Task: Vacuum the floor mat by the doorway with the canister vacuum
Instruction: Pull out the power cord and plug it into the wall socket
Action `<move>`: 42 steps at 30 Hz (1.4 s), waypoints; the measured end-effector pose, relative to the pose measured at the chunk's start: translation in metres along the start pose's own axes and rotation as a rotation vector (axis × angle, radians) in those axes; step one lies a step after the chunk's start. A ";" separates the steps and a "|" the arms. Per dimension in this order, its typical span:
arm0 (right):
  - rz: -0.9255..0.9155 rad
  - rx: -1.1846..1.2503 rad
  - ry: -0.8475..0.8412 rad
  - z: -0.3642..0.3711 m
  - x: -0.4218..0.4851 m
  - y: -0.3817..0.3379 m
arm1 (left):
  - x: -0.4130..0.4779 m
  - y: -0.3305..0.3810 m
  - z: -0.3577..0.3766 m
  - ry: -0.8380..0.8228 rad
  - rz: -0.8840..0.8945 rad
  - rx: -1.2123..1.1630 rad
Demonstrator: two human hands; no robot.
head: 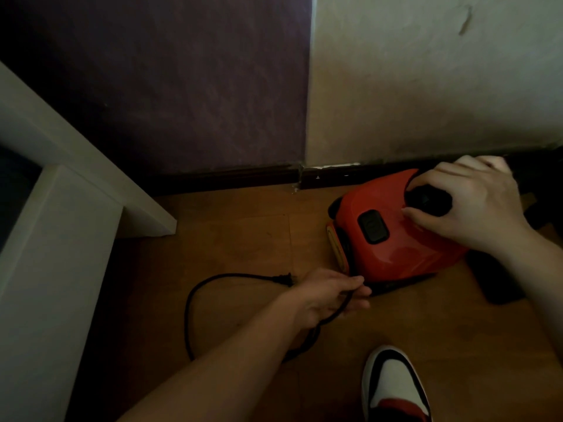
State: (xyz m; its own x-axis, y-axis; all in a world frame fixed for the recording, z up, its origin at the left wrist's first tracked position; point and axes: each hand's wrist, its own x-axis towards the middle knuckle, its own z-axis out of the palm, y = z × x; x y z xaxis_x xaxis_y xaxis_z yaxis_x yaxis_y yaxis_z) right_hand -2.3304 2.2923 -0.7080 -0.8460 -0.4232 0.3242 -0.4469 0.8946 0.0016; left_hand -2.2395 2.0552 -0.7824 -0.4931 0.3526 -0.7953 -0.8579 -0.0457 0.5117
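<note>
Red canister vacuum [393,248] sits on wooden floor [243,239] near the baseboard [237,178]; its black power cord [186,318] loops alongside, unplugged.

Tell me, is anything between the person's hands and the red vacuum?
Nothing visible. The right hand grips the vacuum at its black handle, and the left hand holds its cord. The mat is out of view.

The brown wood floor [243,239] carries a red canister vacuum [396,251] close to the dark skirting board [231,178]. Its black power cord [189,300] lies in a loose loop to the left, with the plug [281,279] on the boards. A white furniture leg [61,254] stands at left. A white, black and red sneaker [393,388] is planted at the near edge.
</note>
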 end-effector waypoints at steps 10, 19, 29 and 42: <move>0.008 0.002 -0.011 0.002 0.000 0.000 | 0.022 -0.019 0.001 0.140 0.006 -0.258; 0.003 0.019 -0.015 0.001 0.001 0.001 | 0.045 -0.022 -0.008 0.232 0.010 -0.262; 0.001 0.012 -0.001 0.002 0.001 0.002 | 0.007 0.025 -0.048 0.249 0.449 -0.166; 0.030 0.011 -0.004 0.003 0.002 -0.001 | -0.043 0.046 -0.049 0.010 0.550 0.765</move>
State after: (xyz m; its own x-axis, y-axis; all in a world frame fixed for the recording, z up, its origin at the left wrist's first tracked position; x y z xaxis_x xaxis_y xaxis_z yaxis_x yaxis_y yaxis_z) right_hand -2.3325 2.2906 -0.7107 -0.8600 -0.3971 0.3204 -0.4246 0.9052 -0.0180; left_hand -2.2649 1.9923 -0.7399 -0.8051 0.4561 -0.3792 -0.1779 0.4242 0.8879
